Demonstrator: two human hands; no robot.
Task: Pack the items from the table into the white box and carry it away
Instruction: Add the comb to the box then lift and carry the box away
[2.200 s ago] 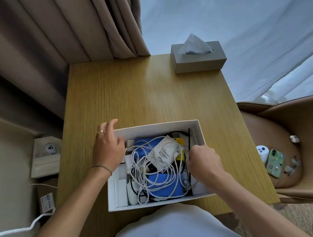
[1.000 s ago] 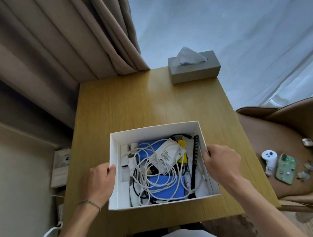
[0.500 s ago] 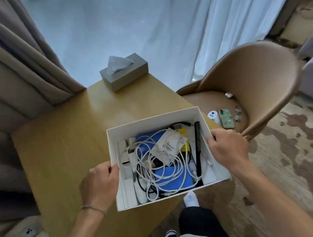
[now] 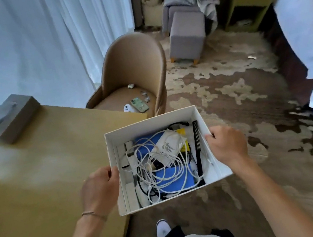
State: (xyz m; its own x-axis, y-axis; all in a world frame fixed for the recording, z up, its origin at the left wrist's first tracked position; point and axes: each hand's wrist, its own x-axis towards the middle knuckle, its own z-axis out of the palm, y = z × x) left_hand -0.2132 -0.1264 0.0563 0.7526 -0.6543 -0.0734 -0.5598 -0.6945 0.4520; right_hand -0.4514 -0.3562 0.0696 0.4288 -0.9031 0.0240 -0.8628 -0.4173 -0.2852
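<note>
The white box is lifted off the wooden table and hangs past its right edge, over the carpet. My left hand grips its left wall and my right hand grips its right wall. Inside lie tangled white cables, a white charger, blue flat items, a black comb along the right side, a yellow item and some white pieces at the left.
A grey tissue box stands on the table's far corner. A tan chair ahead holds a phone and small items. Beyond are a grey stool, patterned carpet and white bedding at right.
Both hands took hold of the box's sides and lifted it off the table. My view has swung right, from the table towards the chair and the room.
</note>
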